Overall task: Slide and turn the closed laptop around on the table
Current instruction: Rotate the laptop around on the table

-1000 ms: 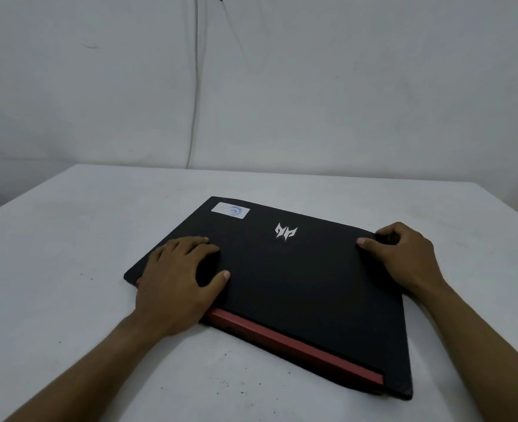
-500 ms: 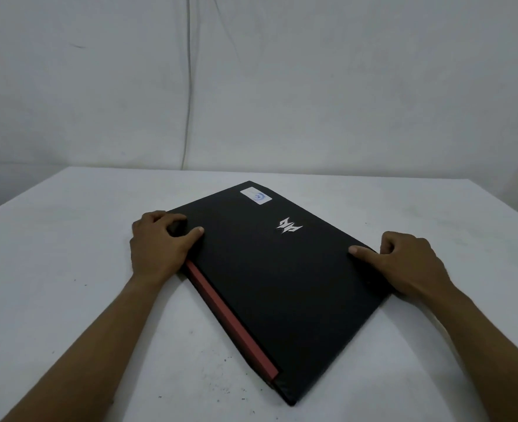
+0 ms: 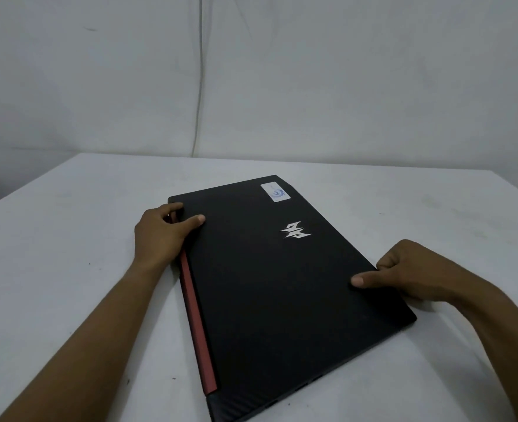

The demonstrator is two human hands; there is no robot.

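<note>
Left side: the left hand grips the far left corner of the laptop, thumb laid flat on the lid, fingers curled round the edge beside the red hinge strip. Fingertips under the edge are hidden.

Centre: the laptop lies closed and flat on the white table, set at a skew, one short edge far from the person, the other near. The red strip runs down its left flank. A silver logo and a white sticker show on the lid, the sticker at the far corner.

Right side: the right hand holds the right long edge, thumb pressed on the lid, fingers folded against the side. Whether they reach beneath cannot be told.

Progress, as judged: the skewed lie and two-handed hold suggest the turn is under way, not finished. Further rotation and sliding appear to remain; no end position is given.

Surroundings: a thin cable hangs down the wall behind the table. The tabletop carries only small specks. Nothing obstructs the sweep; the near corner sits close to the table's front, so a slide toward the person risks overhang
</note>
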